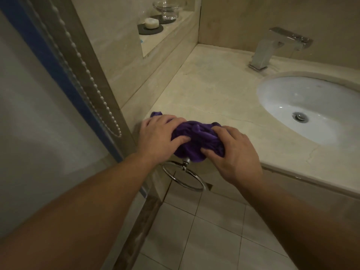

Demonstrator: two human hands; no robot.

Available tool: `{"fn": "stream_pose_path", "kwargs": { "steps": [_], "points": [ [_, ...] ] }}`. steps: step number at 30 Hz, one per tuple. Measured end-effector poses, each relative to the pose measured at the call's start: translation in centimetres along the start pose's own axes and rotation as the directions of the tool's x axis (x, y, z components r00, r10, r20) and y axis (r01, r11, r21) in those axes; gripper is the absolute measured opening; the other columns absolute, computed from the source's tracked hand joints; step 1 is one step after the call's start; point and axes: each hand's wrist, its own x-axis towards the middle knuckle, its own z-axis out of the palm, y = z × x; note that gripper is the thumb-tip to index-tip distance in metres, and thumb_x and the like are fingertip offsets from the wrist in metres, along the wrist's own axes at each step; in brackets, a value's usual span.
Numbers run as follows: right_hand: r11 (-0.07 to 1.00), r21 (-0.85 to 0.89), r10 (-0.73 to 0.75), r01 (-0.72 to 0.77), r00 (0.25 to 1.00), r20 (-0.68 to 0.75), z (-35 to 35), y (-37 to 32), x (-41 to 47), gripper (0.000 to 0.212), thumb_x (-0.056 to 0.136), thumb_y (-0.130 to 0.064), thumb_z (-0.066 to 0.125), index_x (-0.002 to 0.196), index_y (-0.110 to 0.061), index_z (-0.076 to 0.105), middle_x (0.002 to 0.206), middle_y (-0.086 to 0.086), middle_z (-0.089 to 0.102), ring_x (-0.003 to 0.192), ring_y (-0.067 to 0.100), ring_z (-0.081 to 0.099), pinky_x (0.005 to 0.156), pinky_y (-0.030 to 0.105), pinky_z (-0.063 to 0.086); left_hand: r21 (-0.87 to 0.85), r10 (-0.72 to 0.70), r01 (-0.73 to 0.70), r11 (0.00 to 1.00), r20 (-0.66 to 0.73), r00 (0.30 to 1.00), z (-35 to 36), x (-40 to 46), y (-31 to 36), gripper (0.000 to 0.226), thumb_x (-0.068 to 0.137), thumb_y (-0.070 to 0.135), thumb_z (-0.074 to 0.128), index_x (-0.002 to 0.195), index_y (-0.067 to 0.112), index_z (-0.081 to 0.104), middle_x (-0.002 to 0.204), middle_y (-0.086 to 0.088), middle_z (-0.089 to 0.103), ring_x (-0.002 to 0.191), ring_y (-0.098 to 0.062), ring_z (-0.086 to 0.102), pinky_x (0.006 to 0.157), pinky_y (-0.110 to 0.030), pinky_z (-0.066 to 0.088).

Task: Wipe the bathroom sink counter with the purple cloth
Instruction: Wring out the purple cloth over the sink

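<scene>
We hold the bunched purple cloth (196,141) at the counter's (210,90) front-left edge — left hand (157,137) and right hand (233,154) both gripping it; wiping seemingly just starting — next, sweep toward the sink (311,106).

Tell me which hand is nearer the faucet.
Right. The right hand grips the purple cloth on the side toward the faucet; the left hand grips its far side.

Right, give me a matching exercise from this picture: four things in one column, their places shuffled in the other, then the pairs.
1. cloth
2. faucet
3. towel ring
4. soap

A. on a dark coaster on the ledge
B. below the counter's front edge
C. behind the basin
D. under both hands at the counter's front edge

Pairs: 1-D, 2-C, 3-B, 4-A
</scene>
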Motion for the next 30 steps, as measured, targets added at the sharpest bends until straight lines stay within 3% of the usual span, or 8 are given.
{"fn": "stream_pose_path", "kwargs": {
  "steps": [4,6,10,14,16,23,27,30],
  "points": [
    [0.987,0.158,0.029,-0.017,0.997,-0.07,0.2,-1.3,-2.1,0.038,0.09,-0.047,0.065,0.125,-0.03,0.062,0.112,-0.01,0.063,0.103,0.011,0.051,0.096,0.038,0.045,-0.215,-0.108,0.086,0.973,-0.097,0.989,0.3,-1.9,2.4,0.038,0.093,0.051,0.054,0.129,0.038,0.054,0.12,0.008,0.058,0.114,-0.017,0.05,0.1,-0.039,0.035],
    [0.907,0.405,0.157,-0.117,0.985,-0.067,0.0,-2.3,-2.7,0.027,0.091,-0.044,0.066,0.117,-0.036,0.063,0.102,-0.019,0.065,0.097,0.007,0.057,0.088,0.034,0.05,-0.468,-0.193,0.145,0.872,-0.057,0.98,0.2,-1.8,3.7,0.034,0.094,0.039,0.057,0.128,0.036,0.056,0.116,0.007,0.059,0.109,-0.015,0.055,0.098,-0.04,0.043],
    [0.379,0.894,0.355,-0.239,0.93,0.098,-2.4,-4.5,-2.2,0.016,0.092,-0.035,0.069,0.107,-0.033,0.069,0.098,-0.009,0.075,0.097,0.012,0.071,0.085,0.039,0.059,-0.867,-0.314,0.211,0.451,0.067,0.947,-2.6,-0.1,7.1,0.022,0.096,0.019,0.059,0.114,0.029,0.063,0.109,0.01,0.068,0.103,-0.005,0.063,0.093,-0.027,0.05],
    [0.019,0.944,0.341,-0.329,0.89,0.303,-6.8,-6.6,-1.1,0.046,0.088,-0.063,0.06,0.119,-0.031,0.068,0.113,0.0,0.075,0.107,0.027,0.071,0.094,0.053,0.056,-0.953,-0.348,0.288,-0.098,0.304,0.887,-6.3,1.4,11.1,0.031,0.078,0.037,0.069,0.106,0.023,0.07,0.111,-0.007,0.072,0.106,-0.023,0.068,0.094,-0.039,0.055],
    [-0.08,0.912,0.348,-0.402,0.847,0.403,-10.0,-7.1,-0.5,0.058,0.085,-0.074,0.049,0.116,-0.029,0.071,0.11,0.001,0.077,0.102,0.026,0.074,0.095,0.052,0.055,-0.92,-0.309,0.316,-0.23,0.377,0.873,-8.5,2.5,12.9,0.052,0.07,0.053,0.073,0.11,0.021,0.071,0.116,-0.012,0.071,0.11,-0.029,0.067,0.098,-0.048,0.053],
    [-0.037,0.91,0.372,-0.413,0.839,0.396,-23.3,-7.3,2.8,0.047,0.08,-0.07,0.064,0.112,-0.037,0.07,0.106,-0.002,0.077,0.1,0.028,0.073,0.089,0.056,0.057,-0.968,-0.239,0.223,-0.117,0.245,0.94,-19.3,7.9,21.4,0.029,0.08,0.032,0.078,0.106,0.021,0.069,0.107,-0.006,0.074,0.101,-0.024,0.071,0.094,-0.046,0.056],
    [-0.017,0.95,0.427,-0.31,0.857,0.288,-31.2,-6.4,4.1,0.035,0.074,-0.058,0.075,0.104,-0.04,0.071,0.1,-0.001,0.077,0.095,0.028,0.073,0.086,0.052,0.058,-0.984,-0.183,0.167,0.055,0.154,0.971,-24.1,11.1,27.6,0.035,0.085,0.046,0.063,0.117,0.032,0.063,0.112,0.002,0.071,0.106,-0.017,0.067,0.098,-0.041,0.053],
    [0.031,0.976,0.502,-0.216,0.847,0.172,-36.7,-5.0,4.3,0.026,0.078,-0.045,0.077,0.1,-0.034,0.069,0.097,0.003,0.076,0.089,0.029,0.073,0.072,0.044,0.061,-0.981,-0.109,0.185,0.062,0.178,0.978,-26.5,13.2,32.0,0.033,0.09,0.05,0.059,0.117,0.031,0.061,0.113,0.0,0.07,0.108,-0.019,0.066,0.096,-0.04,0.053]
  ]
}}
